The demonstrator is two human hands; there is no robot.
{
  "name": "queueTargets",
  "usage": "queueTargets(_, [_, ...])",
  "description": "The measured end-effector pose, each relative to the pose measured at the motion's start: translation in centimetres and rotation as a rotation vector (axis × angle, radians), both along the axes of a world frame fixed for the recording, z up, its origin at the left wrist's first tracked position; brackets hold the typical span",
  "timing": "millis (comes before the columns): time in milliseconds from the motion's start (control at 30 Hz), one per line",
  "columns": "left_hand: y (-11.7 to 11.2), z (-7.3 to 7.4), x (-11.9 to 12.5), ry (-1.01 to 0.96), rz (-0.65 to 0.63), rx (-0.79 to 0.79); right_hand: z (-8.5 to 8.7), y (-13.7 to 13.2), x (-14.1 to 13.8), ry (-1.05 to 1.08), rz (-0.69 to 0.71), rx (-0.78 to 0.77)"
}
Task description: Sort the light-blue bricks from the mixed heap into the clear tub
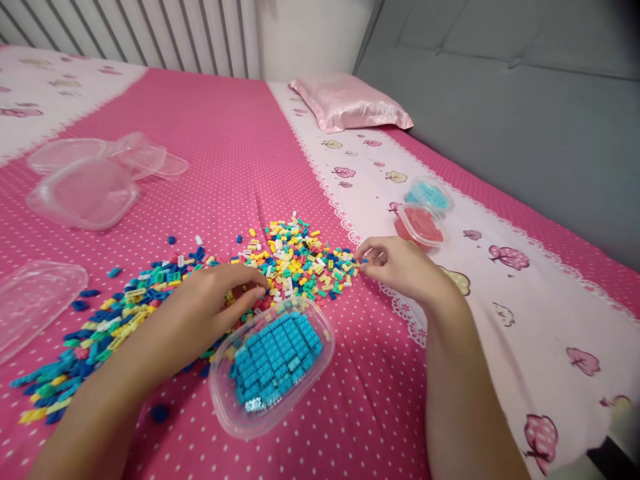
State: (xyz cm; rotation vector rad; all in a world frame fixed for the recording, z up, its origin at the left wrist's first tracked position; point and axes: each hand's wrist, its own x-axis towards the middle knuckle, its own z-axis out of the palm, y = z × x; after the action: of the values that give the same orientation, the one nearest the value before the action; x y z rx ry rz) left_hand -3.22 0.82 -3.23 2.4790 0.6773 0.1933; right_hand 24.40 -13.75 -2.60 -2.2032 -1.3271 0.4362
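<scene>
many bricks (300, 259) — some behind the left hand (213, 299)

Home bedroom, dotted pink bedsheet (210, 120), shiny pillow (355, 103), likely grey headboard (500, 113)

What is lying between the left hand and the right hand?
In the head view, loose multicoloured bricks lie between the left hand and the right hand.
</scene>
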Motion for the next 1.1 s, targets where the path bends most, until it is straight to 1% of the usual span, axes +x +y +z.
queueTargets(67, [0.0, 0.0, 0.0, 0.006, 0.002, -0.002, -0.4, 0.2, -0.3, -0.034, 0.008, -0.049])
queueTargets(167, [0.1, 0.0, 0.0, 0.019, 0.006, -0.005, -1.1, 0.6, -0.4, -0.083, -0.017, -0.103])
queueTargets(333, [0.2, -0.2, 0.1, 0.016, 0.001, 0.004, -1.9, 1.3, -0.6, -0.144, -0.044, -0.155])
queueTargets(467, [0.3, -0.3, 0.1, 0.013, 0.006, 0.010, -2.1, 1.5, -0.9, -0.174, -0.058, -0.179])
queueTargets(667, [0.2, -0.2, 0.0, 0.018, 0.012, 0.018, -1.8, 1.3, -1.1, -0.183, -0.031, -0.186])
queueTargets(900, [0.2, -0.1, 0.0, 0.013, 0.001, 0.027, -1.9, 1.3, -1.0, -0.108, -0.010, -0.101])
queueTargets(1100, [0.2, 0.1, -0.1, 0.005, -0.005, 0.024, -1.7, 1.1, -0.2, 0.060, -0.012, 0.068])
